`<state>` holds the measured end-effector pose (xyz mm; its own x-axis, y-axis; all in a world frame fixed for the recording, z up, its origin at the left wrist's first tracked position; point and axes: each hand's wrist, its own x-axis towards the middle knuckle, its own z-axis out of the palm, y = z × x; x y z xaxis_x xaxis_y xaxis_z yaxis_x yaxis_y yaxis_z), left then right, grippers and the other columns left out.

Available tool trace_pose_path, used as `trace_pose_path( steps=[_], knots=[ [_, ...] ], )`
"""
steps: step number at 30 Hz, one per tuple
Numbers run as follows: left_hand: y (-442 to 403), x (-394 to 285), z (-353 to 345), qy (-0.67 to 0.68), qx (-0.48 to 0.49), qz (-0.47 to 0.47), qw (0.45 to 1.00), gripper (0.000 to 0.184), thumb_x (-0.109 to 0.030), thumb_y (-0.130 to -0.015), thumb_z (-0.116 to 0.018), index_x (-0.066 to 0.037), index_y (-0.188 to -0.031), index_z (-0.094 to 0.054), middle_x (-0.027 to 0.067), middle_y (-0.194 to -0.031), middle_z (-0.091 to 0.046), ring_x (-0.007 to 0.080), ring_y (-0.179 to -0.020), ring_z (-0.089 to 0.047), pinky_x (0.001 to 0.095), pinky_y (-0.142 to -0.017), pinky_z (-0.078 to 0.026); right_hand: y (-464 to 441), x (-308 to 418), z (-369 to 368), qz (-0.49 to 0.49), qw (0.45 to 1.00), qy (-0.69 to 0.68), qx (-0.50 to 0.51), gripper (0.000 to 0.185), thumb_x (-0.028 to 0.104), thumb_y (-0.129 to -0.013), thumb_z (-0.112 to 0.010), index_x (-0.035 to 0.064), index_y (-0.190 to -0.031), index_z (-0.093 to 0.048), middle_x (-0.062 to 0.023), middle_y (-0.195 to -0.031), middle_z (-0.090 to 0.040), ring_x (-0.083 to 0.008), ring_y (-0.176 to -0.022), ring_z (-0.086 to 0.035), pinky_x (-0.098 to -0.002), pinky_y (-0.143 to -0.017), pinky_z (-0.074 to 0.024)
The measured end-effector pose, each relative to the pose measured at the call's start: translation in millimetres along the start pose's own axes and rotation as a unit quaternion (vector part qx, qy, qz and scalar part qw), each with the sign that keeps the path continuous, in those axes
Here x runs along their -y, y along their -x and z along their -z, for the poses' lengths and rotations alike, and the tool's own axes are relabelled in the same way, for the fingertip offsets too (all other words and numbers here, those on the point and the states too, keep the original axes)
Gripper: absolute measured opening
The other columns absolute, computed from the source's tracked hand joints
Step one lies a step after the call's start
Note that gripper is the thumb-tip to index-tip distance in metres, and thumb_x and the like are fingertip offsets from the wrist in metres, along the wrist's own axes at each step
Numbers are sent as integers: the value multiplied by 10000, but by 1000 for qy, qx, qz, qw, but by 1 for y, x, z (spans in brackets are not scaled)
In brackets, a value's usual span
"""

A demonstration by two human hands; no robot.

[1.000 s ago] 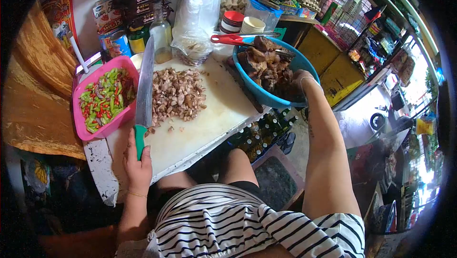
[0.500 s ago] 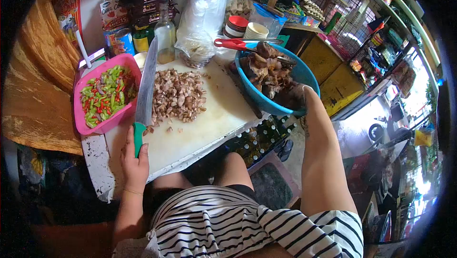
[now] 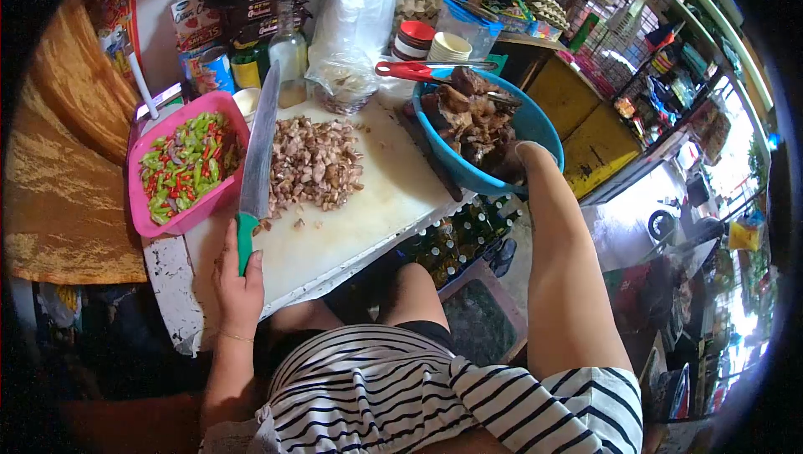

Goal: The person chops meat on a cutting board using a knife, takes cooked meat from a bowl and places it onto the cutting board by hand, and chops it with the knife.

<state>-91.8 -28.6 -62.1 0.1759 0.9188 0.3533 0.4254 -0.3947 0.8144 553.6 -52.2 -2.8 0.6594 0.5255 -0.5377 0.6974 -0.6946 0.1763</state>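
Observation:
My left hand (image 3: 238, 277) is closed around the green handle of a large knife (image 3: 261, 153), its blade pointing away from me above the left side of the chopping board. Beside the blade, a pile of chopped brown meat (image 3: 314, 165) lies on the white cutting board (image 3: 401, 174). My right hand (image 3: 520, 159) reaches into a blue basin (image 3: 539, 123) among large dark pieces of cooked meat (image 3: 468, 115); its fingers are hidden there. Red-handled tongs (image 3: 406, 69) rest across the basin's far rim.
A pink tub (image 3: 140, 203) of cut green and red chillies stands left of the knife. Behind the board are a glass bottle (image 3: 288, 61), a plastic bag (image 3: 343, 77), stacked boxes (image 3: 263, 2) and bowls (image 3: 452, 51). Several bottles (image 3: 460, 241) stand below the table edge.
My right hand has shifted slightly left and deeper among the meat in the basin. The knife and my left hand have stayed nearly still.

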Motion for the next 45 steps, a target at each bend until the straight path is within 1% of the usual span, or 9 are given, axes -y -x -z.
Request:
trace_pose_path(
  steps=[12,16,21,24,26,32,39,40,45],
  knots=[
    [-6,3,-1,-23,-23,-87,996,641,-40,-918,-672,-15,-1521,-458,262,-1347,-635,404,-1205,-642,443,-1025,-494,-1,14,-2,-81,981,-13,-176,492,357,-916,-661,128,-1351,-669,-150,-1428,-625,-346,-1325,-596,-507,-1061,-501],
    [-6,2,1,-11,4,-36,999,636,-36,-924,-664,-2,-1522,-452,259,-1344,-638,395,-1194,-650,432,-1021,-494,75,29,28,-45,961,40,-270,350,288,-925,-641,96,-1190,-767,-172,-1303,-693,-363,-1234,-653,-459,-1034,-531],
    [-6,16,-1,-1,29,-40,999,645,-33,-1007,-591,-74,-1607,-358,20,-1212,-596,47,-667,-391,206,-563,-383,130,37,59,-92,939,-47,-327,325,254,-911,-638,67,-1144,-767,-178,-1259,-707,-384,-1157,-686,-474,-949,-565],
    [-5,10,1,5,24,-19,1000,642,-28,-981,-611,-55,-1582,-387,98,-1248,-621,162,-821,-495,277,-713,-434,123,26,76,-61,931,120,-338,319,249,-904,-636,75,-1135,-771,-168,-1230,-718,-383,-1138,-693,-473,-946,-567],
    [-7,-10,4,18,29,39,999,632,-32,-934,-653,-9,-1531,-448,253,-1322,-651,379,-1131,-664,412,-993,-500,107,14,90,-74,910,113,-393,315,252,-964,-551,85,-1085,-788,-193,-1187,-731,-369,-1093,-719,-453,-913,-586],
    [-7,2,0,21,12,-19,1000,631,-25,-931,-654,2,-1526,-445,266,-1331,-643,381,-1149,-667,418,-991,-502,191,46,125,-21,850,-21,-527,361,319,-1008,-482,116,-1128,-756,-196,-1231,-708,-385,-1138,-683,-465,-971,-547],
    [-5,5,-2,58,12,-15,998,635,-3,-936,-643,7,-1534,-427,261,-1351,-638,355,-1219,-652,402,-1046,-479,193,114,154,139,883,-173,-414,464,401,-796,-785,10,-1044,-768,-221,-1052,-759,-365,-974,-740,-426,-842,-575],
    [-4,7,-3,61,12,-15,998,635,0,-938,-640,7,-1535,-424,262,-1350,-638,351,-1226,-650,398,-1052,-476,177,126,152,113,876,-236,-405,371,313,-836,-761,8,-1048,-749,-184,-908,-760,-264,-845,-735,-439,-753,-571],
    [-6,10,-4,50,6,-29,998,632,-9,-925,-652,13,-1520,-441,275,-1323,-647,384,-1208,-656,421,-1042,-489,145,202,111,245,777,-510,-277,390,263,-792,-788,-9,-1068,-748,-155,-1024,-767,-236,-887,-702,-392,-777,-555]
  ],
)
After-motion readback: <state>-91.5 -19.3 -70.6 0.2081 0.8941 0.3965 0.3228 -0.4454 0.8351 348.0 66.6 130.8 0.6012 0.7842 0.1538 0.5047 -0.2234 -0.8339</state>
